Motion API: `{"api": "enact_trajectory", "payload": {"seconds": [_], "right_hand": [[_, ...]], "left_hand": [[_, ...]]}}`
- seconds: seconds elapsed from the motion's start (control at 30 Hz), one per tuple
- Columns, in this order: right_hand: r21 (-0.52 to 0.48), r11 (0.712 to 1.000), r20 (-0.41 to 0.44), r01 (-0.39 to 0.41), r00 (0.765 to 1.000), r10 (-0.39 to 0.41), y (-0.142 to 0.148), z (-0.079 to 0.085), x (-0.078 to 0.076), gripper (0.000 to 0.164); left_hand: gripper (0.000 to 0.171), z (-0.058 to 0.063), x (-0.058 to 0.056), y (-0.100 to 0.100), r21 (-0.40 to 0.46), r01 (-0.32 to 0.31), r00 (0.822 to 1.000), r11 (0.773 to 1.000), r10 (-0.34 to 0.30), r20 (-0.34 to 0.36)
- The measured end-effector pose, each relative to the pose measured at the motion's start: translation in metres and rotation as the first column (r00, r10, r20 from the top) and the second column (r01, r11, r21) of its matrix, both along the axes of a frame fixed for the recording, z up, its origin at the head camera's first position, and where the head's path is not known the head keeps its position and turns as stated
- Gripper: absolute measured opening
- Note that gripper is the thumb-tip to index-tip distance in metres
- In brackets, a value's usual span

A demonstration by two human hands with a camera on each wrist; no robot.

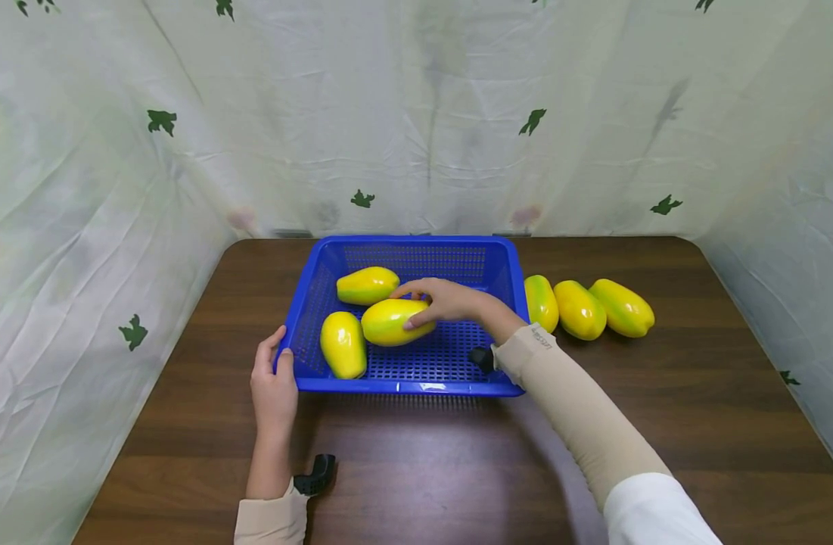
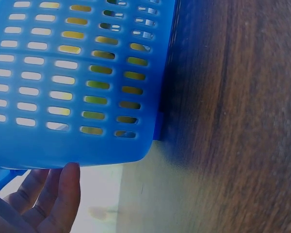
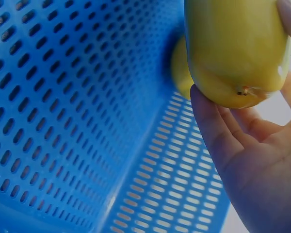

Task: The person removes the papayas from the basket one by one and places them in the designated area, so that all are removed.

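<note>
A blue perforated plastic basket (image 1: 416,388) sits on the table, its left rim gripped by my left hand (image 1: 275,382), thumb on top and fingers outside. In the left wrist view those fingers (image 2: 63,199) reach along the basket's outer wall (image 2: 77,145). My right hand (image 1: 450,300) holds a yellow papaya (image 1: 389,324) inside the basket, thumb on the near side. The right wrist view shows this papaya (image 3: 237,48) between thumb and fingers, raised off the basket's floor. Two more papayas lie in the basket, one at the back (image 1: 367,286) and one at the left (image 1: 343,345).
Three papayas, a near one (image 1: 542,303), a middle one (image 1: 579,310) and an outer one (image 1: 623,308), lie on the brown table (image 1: 702,393) right of the basket. Pale cloth (image 1: 457,113) with green leaf shapes hangs behind and at both sides.
</note>
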State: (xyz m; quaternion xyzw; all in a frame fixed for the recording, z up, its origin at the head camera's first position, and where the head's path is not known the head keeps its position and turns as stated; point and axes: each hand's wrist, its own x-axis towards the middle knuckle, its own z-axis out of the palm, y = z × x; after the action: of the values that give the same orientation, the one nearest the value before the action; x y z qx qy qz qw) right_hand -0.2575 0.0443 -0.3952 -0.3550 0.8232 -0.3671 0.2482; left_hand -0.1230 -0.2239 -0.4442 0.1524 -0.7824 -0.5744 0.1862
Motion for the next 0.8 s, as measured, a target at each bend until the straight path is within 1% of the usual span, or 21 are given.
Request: {"api": "enact_trajectory", "payload": {"seconds": [0.17, 0.33, 0.5, 0.57, 0.73, 0.8], "right_hand": [[-0.086, 0.994, 0.001, 0.071, 0.997, -0.071, 0.011, 0.009, 0.003, 0.056], [-0.167, 0.975, -0.005, 0.144, 0.989, -0.147, 0.024, 0.016, 0.008, 0.055], [-0.219, 0.954, -0.047, 0.206, 0.974, -0.222, 0.034, 0.044, 0.030, 0.053], [-0.245, 0.941, -0.058, 0.233, 0.966, -0.254, 0.038, 0.048, 0.035, 0.052], [-0.331, 0.899, -0.071, 0.285, 0.943, -0.326, 0.049, 0.030, 0.029, 0.053], [-0.357, 0.884, -0.078, 0.302, 0.934, -0.350, 0.053, 0.031, 0.030, 0.053]], "left_hand": [[0.035, -0.001, 0.000, 0.000, -0.004, 0.001, 1.000, 1.000, -0.001, 0.002], [0.035, -0.001, -0.001, -0.001, -0.003, -0.002, 1.000, 1.000, 0.002, 0.002], [0.035, 0.001, 0.000, 0.000, -0.001, -0.004, 1.000, 1.000, 0.004, 0.007], [0.035, 0.001, 0.000, 0.000, 0.000, -0.003, 1.000, 1.000, 0.003, 0.007], [0.035, 0.001, 0.001, 0.000, 0.001, 0.000, 1.000, 1.000, 0.000, 0.009], [0.035, 0.001, 0.001, 0.000, 0.001, 0.002, 1.000, 1.000, -0.002, 0.012]]}}
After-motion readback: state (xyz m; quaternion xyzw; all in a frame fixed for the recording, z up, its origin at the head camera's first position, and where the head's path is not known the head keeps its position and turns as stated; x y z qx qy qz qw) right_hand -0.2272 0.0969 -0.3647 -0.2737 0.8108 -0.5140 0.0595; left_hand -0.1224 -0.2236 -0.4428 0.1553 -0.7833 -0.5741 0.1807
